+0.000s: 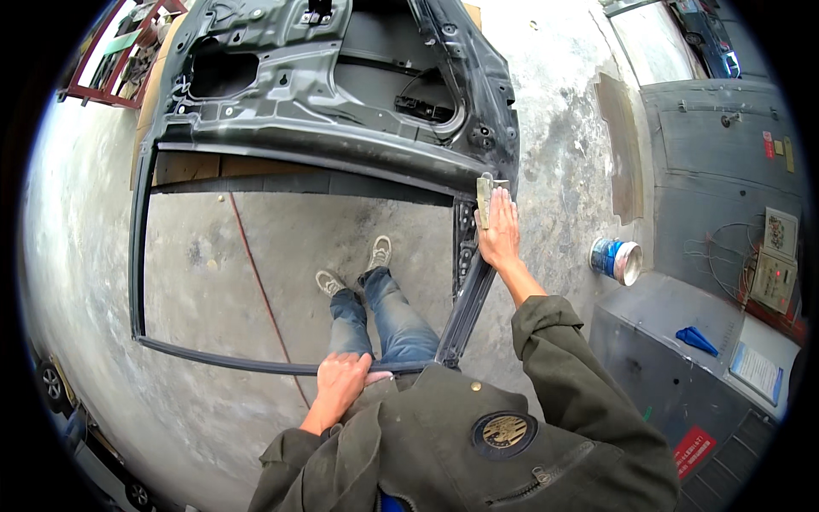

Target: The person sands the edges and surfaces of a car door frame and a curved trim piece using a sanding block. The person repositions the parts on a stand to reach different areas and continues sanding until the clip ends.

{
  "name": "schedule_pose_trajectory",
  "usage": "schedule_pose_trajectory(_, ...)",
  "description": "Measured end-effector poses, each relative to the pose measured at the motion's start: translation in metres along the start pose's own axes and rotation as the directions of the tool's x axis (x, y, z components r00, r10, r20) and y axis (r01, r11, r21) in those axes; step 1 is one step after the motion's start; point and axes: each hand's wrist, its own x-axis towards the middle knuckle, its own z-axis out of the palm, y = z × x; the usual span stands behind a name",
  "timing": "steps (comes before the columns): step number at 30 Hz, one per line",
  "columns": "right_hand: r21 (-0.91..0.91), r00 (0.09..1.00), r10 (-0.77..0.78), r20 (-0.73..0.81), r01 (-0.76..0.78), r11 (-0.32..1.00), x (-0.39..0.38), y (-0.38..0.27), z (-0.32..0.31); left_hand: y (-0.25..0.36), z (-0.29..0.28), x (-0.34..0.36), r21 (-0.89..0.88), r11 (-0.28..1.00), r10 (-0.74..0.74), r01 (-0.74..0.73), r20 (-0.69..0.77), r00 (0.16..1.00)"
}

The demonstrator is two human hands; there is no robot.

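Note:
A dark grey car door (324, 149) lies before me, its bare inner panel at the far side and its open window frame nearer my body. My right hand (501, 230) lies with fingers extended over a folded, greyish-tan sheet of sandpaper (484, 200), holding it against the right-hand corner of the frame, just below the panel. Close to my waist, my left hand (341, 381) is closed with curled fingers at the frame's near bar. A small pinkish piece (379, 376) pokes out beside it; what the fingers grip is hidden.
Through the window opening show my shoes and a thin red hose (260, 286) on the concrete. At right stand a blue-and-white bucket (616, 261) and a grey cabinet (657, 341) carrying a blue object (696, 340) and a clipboard (756, 372). A red rack (119, 68) is far left.

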Motion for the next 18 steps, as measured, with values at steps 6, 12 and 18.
schedule_pose_trajectory(6,0.089,0.994,-0.002,-0.112,0.012,0.996,0.036,0.005,0.000,0.004,-0.005,0.001,0.013,1.000,-0.028,0.028,0.012,1.000)
schedule_pose_trajectory(12,0.253,0.993,0.117,-0.019,-0.108,0.961,0.030,-0.002,-0.025,0.002,-0.006,0.003,0.020,1.000,-0.007,0.008,-0.016,1.000)
schedule_pose_trajectory(18,0.071,0.974,-0.208,-0.088,0.214,0.974,0.109,-0.049,0.004,0.004,-0.003,0.001,0.071,0.997,-0.023,0.023,0.007,1.000)
